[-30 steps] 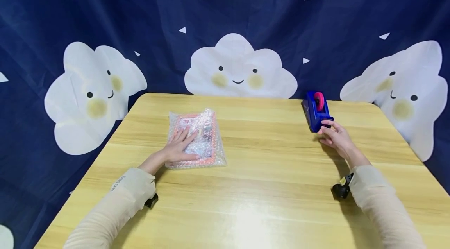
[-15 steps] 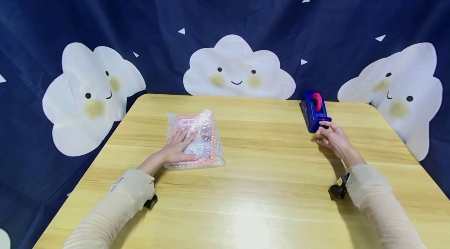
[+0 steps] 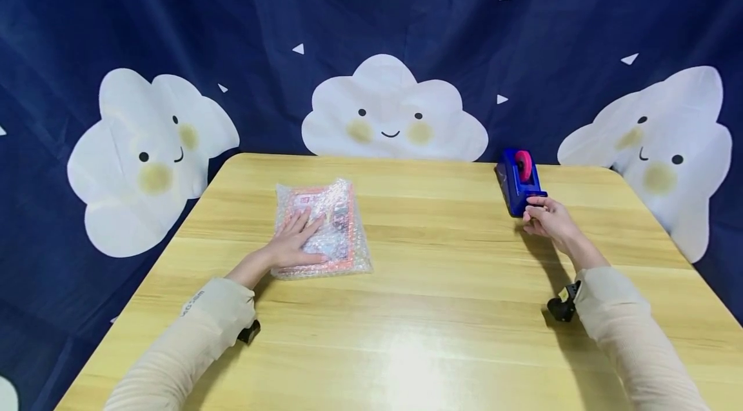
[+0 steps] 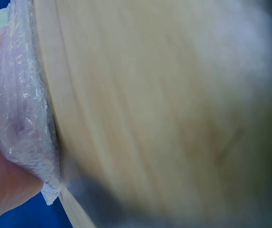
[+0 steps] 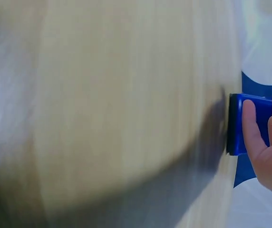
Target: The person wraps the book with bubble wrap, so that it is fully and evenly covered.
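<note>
Nearby, at the far right of the wooden table (image 3: 441,282), the blue tape dispenser (image 3: 518,186) with its pink roll (image 3: 524,164) stands upright, its near end touched by the right hand (image 3: 548,220). That hand's fingers (image 5: 250,128) are curled against the dispenser's front end, the thumb laid along the blue face in the right wrist view; whether they pinch a strip of tape cannot be told. Across the table, well apart to the left, the bubble-wrapped packet (image 3: 333,220) lies flat with a pink-edged item inside. The left hand (image 3: 296,244) rests on top of it, fingers straight and slightly spread, pressing the wrap down; the left wrist view shows the packet's edge (image 4: 24,109) against the palm. Compared with half a second ago, the right hand has drawn a little closer to the dispenser's front, while the left hand and packet stay as they were. Behind the table hangs a dark blue cloud-printed backdrop (image 3: 395,111).
</note>
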### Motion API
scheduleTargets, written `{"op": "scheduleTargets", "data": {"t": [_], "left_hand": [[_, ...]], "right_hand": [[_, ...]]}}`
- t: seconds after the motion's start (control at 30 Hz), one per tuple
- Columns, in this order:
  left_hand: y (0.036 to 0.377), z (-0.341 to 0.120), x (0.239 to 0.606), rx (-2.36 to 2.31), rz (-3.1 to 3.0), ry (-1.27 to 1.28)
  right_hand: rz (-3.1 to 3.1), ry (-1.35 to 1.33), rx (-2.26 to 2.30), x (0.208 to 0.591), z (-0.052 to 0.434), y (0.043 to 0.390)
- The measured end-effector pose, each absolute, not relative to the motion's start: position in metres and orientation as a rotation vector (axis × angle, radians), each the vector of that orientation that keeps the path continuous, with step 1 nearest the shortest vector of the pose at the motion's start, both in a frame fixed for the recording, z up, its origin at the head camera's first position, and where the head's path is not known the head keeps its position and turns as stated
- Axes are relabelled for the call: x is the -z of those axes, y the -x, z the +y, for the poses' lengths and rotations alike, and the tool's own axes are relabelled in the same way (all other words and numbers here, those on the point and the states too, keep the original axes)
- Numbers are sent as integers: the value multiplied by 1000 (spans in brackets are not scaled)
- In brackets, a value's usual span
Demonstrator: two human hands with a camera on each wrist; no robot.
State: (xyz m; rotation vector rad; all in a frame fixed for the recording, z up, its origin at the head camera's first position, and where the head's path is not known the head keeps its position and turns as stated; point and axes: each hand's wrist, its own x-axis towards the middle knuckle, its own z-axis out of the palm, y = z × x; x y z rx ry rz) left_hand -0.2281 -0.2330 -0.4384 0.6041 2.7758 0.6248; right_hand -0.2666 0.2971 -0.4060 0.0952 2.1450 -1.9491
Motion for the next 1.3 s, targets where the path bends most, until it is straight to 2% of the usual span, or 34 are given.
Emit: {"op": "scheduleTargets", "data": {"t": [0.43, 0.93, 1.3], "left_hand": [[228, -233, 438, -635, 2782, -598], [230, -232, 432, -628, 2783, -584], [230, -232, 433, -636, 2790, -577]], "right_hand": [[2208, -99, 1783, 391, 292, 273], [2060, -161, 1965, 388, 289, 275], [2169, -155, 1842, 383, 286, 280]]}}
